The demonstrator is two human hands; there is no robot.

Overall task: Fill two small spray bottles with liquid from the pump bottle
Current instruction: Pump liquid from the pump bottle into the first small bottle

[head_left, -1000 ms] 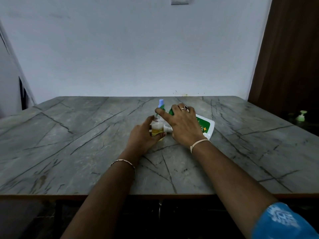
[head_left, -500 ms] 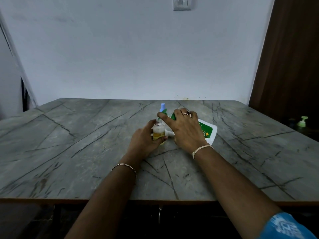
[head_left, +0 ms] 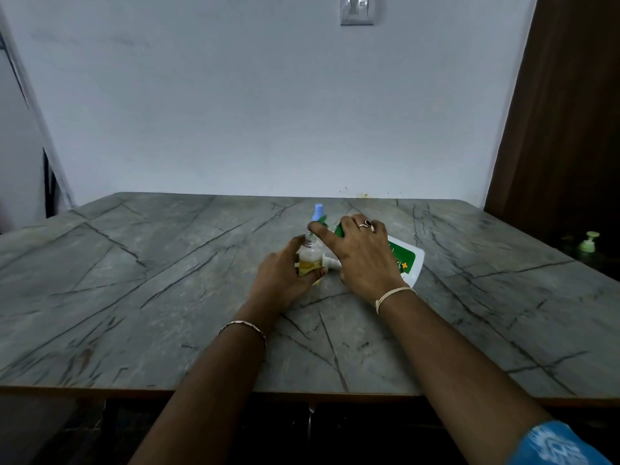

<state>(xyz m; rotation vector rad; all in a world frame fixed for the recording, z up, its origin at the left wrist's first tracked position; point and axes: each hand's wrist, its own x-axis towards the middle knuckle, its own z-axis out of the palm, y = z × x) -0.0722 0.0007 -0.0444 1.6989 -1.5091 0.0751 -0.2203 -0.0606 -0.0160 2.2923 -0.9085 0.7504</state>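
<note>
Left hand (head_left: pixel 285 280) fingers wrap the small spray bottle (head_left: pixel 309 260); right hand (head_left: pixel 364 255) fingers clasp the tilted pump bottle (head_left: pixel 407 260). If its nozzle strays from the narrow neck, liquid probably spills onto the worktop (head_left: pixel 167 280).

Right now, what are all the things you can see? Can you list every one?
Small spray bottle: 1, clear with yellow liquid, table centre, in left hand.
Blue-capped bottle: 1, behind the first one.
Pump bottle: 1, white with green label, tilted under right hand.
Table: 1, grey marble pattern.
Wall switch: 1, grey, top.
Green pump top: 1, far right, off the table.
Left hand: around small bottle.
Right hand: on pump bottle.
</note>
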